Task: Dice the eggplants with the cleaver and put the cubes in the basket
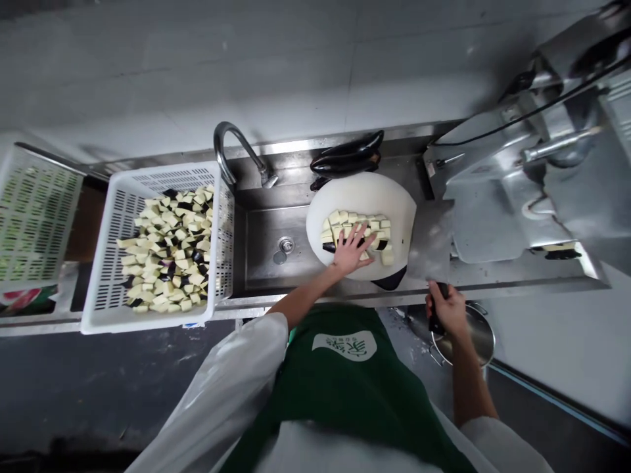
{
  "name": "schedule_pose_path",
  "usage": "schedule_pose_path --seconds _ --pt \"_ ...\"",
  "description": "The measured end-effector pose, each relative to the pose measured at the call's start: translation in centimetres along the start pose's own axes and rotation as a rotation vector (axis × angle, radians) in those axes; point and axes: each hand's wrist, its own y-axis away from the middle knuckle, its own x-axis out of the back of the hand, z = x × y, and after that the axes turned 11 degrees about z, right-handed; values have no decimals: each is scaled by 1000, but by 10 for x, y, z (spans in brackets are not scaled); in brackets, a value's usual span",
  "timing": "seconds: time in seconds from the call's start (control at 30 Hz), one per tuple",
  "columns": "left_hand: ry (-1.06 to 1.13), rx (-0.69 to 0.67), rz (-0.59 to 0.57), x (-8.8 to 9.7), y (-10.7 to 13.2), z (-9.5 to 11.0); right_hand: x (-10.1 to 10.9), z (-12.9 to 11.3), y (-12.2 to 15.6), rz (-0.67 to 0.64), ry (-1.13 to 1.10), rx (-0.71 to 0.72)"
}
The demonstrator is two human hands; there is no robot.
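My left hand [351,252] lies with fingers spread over cut eggplant pieces [379,226] on a round white cutting board [362,187]. In my right hand [449,311] is the black handle of a cleaver [430,243]; its broad grey blade is blurred and points away from me, to the right of the board. A dark eggplant end [391,279] sits at the board's near edge. Whole eggplants [348,157] lie behind the board, against the back of the steel counter.
A white perforated basket [98,276] full of eggplant chunks stands to the left. Between it and the board are a steel sink [261,240] and a curved faucet [231,131]. Metal equipment [557,151] occupies the right side. A steel pot [480,332] is below the counter's front edge.
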Motion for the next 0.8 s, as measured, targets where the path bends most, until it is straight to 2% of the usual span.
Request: schedule_pose_path --seconds 0.1,0.17,0.27,0.33,0.43,0.6,0.8 --pt "21 13 3 -1 -16 0 23 41 20 -57 83 -58" --pt "43 28 -7 -3 -19 3 31 66 30 -106 97 -98" --pt "61 70 -21 -1 -19 7 31 94 35 -156 55 -154" --pt "61 110 -24 3 -17 8 25 105 31 -182 0 -187" --pt "35 219 7 13 -11 4 8 109 17 -236 -101 -206" --pt "-56 521 64 18 7 0 -24 101 -4 -306 -159 -195" --pt "-61 581 62 4 8 22 -60 89 -9 -307 -128 -121"
